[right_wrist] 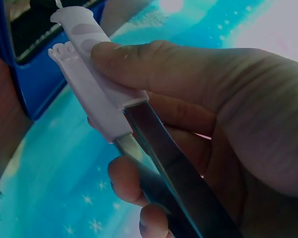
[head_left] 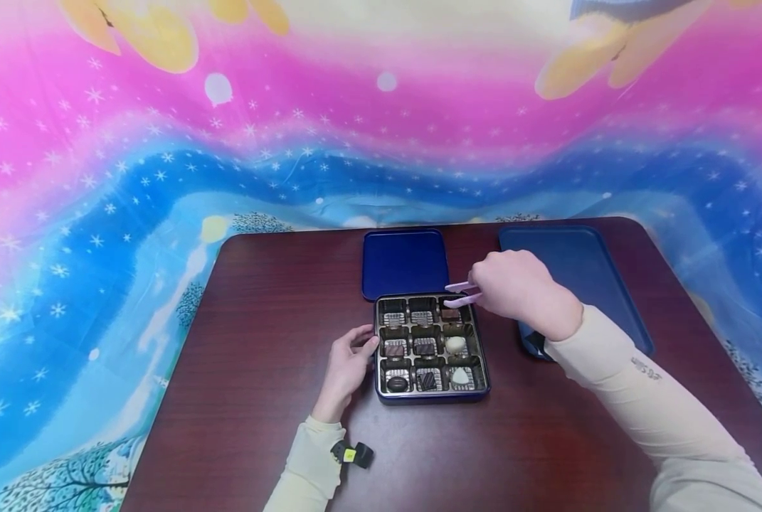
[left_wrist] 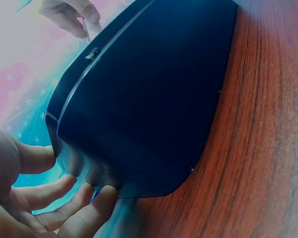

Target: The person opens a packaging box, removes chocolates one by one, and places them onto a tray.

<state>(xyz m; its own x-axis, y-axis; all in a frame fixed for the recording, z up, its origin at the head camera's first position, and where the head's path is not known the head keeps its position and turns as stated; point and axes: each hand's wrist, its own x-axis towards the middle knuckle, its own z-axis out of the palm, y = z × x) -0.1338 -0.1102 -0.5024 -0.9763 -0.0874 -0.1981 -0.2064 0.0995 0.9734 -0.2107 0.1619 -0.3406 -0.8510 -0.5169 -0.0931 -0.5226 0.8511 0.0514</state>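
A dark blue tin [head_left: 433, 400] with a gold-coloured compartment insert stands on the table, holding several chocolates. My left hand [head_left: 347, 364] rests against the tin's left side; in the left wrist view its thumb and fingertips [left_wrist: 107, 198] touch the rim and side wall near a corner. With my right hand [head_left: 515, 284] I grip small metal tongs [right_wrist: 92, 74] with pale pink paw-shaped ends. Those ends stand apart over the back right compartment, near a brown chocolate [head_left: 450, 314]. A white round chocolate [head_left: 456, 345] lies in the compartment in front.
Behind the tin lies a square blue lid [head_left: 405, 262]. A larger blue tray [head_left: 566, 259] lies at the right, partly behind my right arm. A dark shiny object [head_left: 533, 343], mostly covered by my wrist, sits at the tray's near end. Patterned cloth [head_left: 381, 142] hangs behind the table.
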